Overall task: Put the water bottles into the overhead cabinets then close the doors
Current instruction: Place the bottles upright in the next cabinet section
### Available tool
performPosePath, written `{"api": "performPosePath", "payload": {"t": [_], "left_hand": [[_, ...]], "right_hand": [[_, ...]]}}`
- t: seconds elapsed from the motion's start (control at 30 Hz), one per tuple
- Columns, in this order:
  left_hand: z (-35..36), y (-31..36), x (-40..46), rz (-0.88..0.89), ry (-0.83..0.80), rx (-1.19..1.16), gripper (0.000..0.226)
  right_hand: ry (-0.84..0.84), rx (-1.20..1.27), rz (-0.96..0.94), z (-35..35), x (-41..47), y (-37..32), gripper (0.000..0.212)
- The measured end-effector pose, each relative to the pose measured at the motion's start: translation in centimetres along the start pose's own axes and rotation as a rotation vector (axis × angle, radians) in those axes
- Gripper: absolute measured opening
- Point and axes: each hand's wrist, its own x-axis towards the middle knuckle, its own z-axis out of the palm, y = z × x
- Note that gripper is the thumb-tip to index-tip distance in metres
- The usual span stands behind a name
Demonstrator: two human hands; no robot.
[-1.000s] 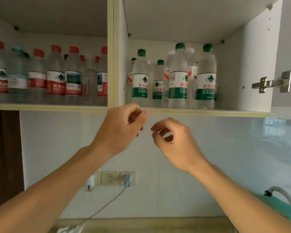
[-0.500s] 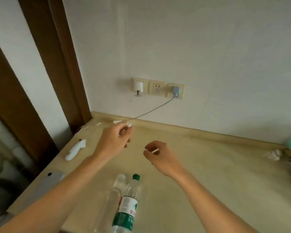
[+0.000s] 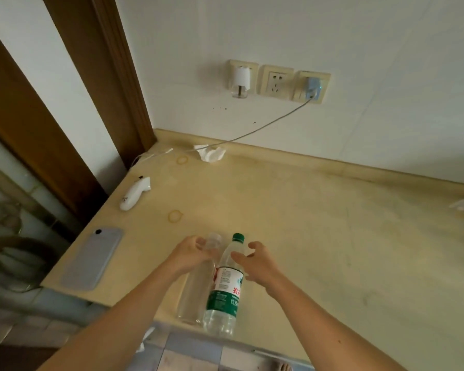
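Two bottles upright at countertop [image 3: 319,236] edge; left hand [image 3: 188,254] curls round clear bottle [image 3: 196,290] neck, right hand [image 3: 257,263], fingers spread, nears green-label bottle [image 3: 225,287]; grip both below shoulders w/ firm wrap before lifting.

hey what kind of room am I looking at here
Probably a home kitchen: a beige countertop against a white wall, wall sockets above it, and two water bottles standing at the counter's edge.

The green-capped bottle [image 3: 224,285] has a label reading "农夫" and "饮用".
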Motion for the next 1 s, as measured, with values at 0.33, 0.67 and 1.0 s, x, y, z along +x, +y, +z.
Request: {"api": "performPosePath", "payload": {"t": [0.33, 0.67, 1.0], "left_hand": [[1.0, 0.6, 1.1, 0.005, 0.009, -0.137, 0.021], [-1.6, 5.0, -0.5, 0.343, 0.178, -0.27, 0.02], [0.0, 7.5, -2.6, 0.667, 0.277, -0.181, 0.045]], "right_hand": [[-0.012, 0.184, 0.061, 1.6, 1.1, 0.3, 0.048], [0.154, 0.131, -0.308, -3.5, -0.5, -1.8, 0.071], [0.349, 0.017, -0.622, -6.9, -1.7, -2.6, 0.068]]}}
